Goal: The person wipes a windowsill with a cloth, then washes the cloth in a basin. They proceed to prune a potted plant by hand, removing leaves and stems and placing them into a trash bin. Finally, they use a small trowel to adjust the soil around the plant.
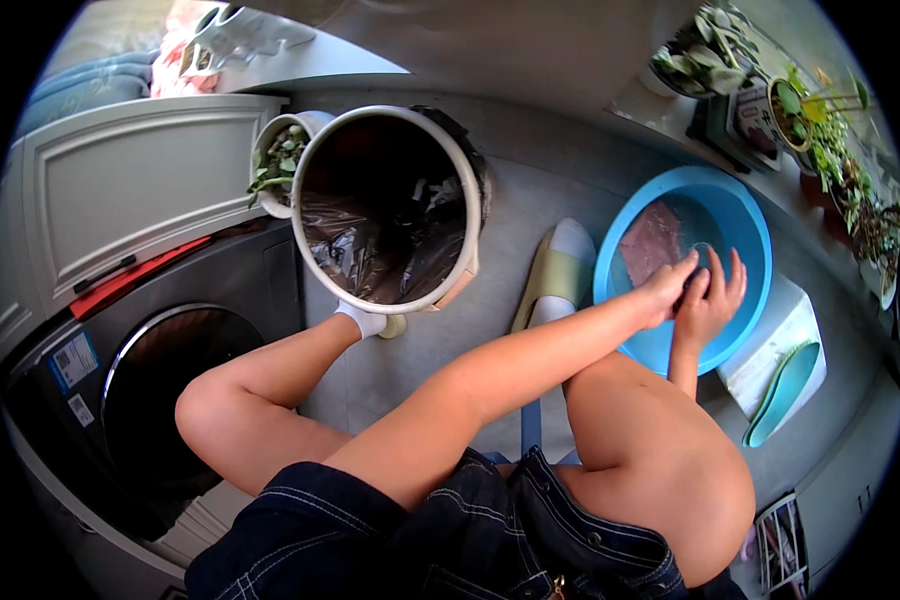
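Both hands are together over a round blue plastic basin (pixel 607 259) with water in it. My left hand (pixel 666 294) reaches in from the left, its fingers against my right hand. My right hand (pixel 709 304) comes up past my right knee, its fingers raised and spread. A small dark patch shows between the palms; whether it is an object or shadow I cannot tell. A wet pink cloth (pixel 651 241) lies in the basin, to the left of and beyond my fingers.
A bin (pixel 386 304) lined with a dark plastic bag stands before me, beside a potted plant (pixel 281 157). A front-loading washing machine (pixel 270 277) is at left. Potted plants (pixel 832 142) line the right ledge. Turquoise insoles (pixel 784 394) rest on a white box (pixel 750 352).
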`<state>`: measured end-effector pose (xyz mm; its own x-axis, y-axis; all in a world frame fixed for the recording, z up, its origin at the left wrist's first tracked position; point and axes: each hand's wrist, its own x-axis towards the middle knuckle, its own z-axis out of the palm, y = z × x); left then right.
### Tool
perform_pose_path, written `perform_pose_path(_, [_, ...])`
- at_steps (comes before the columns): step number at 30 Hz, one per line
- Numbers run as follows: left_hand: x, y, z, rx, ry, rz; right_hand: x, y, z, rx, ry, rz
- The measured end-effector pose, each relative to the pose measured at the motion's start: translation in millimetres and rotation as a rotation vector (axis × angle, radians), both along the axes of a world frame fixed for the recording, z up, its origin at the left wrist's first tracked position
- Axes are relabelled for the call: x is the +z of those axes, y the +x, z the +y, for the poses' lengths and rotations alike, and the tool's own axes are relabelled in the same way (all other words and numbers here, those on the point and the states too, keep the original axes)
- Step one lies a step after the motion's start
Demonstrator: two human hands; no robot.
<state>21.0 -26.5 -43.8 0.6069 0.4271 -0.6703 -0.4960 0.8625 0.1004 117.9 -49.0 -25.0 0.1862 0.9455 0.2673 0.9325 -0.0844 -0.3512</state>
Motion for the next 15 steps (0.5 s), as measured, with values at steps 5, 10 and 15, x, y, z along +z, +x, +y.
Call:
perform_pose_path(5, [16,-1,2,-0.105,0.240,0.228,-10,-8,-9,-0.196,-0.157,0.901])
perform_pose_path(10, [28,-1,23,-0.435,0.382,0.193,-16,34,-25,-0.169,-0.353,1.183])
perform_pose_path(15, [-36,32,-17,-0.079,0.866,0.564,-17,-4,-18,-0.295,-0.440,1.412])
